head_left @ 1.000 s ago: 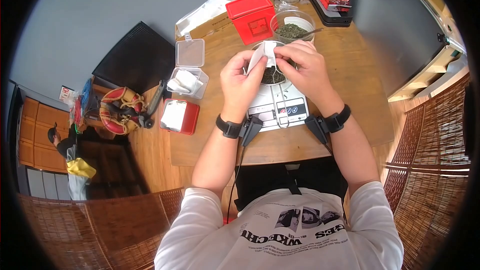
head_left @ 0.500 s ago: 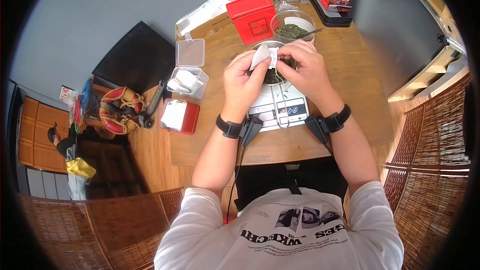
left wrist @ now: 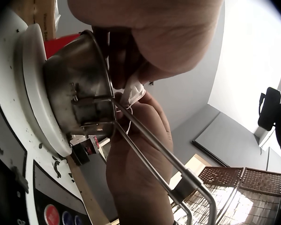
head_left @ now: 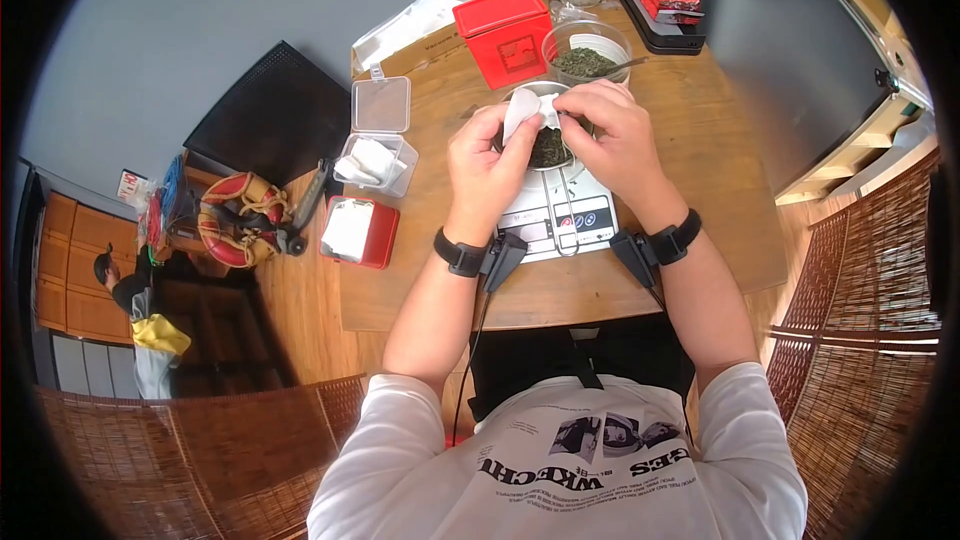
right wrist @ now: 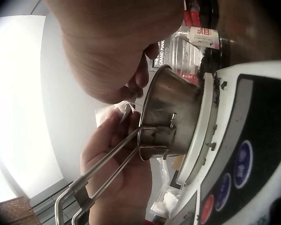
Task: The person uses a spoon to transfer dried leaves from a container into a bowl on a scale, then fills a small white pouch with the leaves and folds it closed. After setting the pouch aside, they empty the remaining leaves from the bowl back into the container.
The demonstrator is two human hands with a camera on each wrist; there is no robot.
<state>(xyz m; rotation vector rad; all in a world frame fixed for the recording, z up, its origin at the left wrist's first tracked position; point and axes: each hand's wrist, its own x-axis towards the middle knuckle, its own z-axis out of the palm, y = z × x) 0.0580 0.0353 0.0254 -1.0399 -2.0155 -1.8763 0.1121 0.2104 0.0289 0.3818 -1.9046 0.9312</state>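
Note:
My left hand (head_left: pixel 485 170) pinches a small white drawstring tea bag (head_left: pixel 520 112) between thumb and fingers. My right hand (head_left: pixel 620 140) pinches the bag's gathered edge from the other side, where a thin string (left wrist: pixel 129 123) hangs in the left wrist view. Both hands are close over the rim of a metal cup (right wrist: pixel 166 112) with a folding wire handle (left wrist: pixel 154 152). Dark dried leaves (head_left: pixel 547 150) show inside the cup. It stands on the round platform of a white kitchen scale (head_left: pixel 527 228), which has leaf bits scattered on it.
Behind the cup are a tub of dried leaves (head_left: pixel 585 62) with a spoon in it and a red lidded box (head_left: pixel 500 40). To the left stand an open clear box (head_left: pixel 398 180) and a red tin (head_left: pixel 378 245), both holding white bags. Another person (head_left: pixel 135 290) is at far left.
The bag has turned and tipped to the left, with its edge bunched at the right fingers. Its string hangs less visibly over the cup. Both hands have stayed nearly in place.

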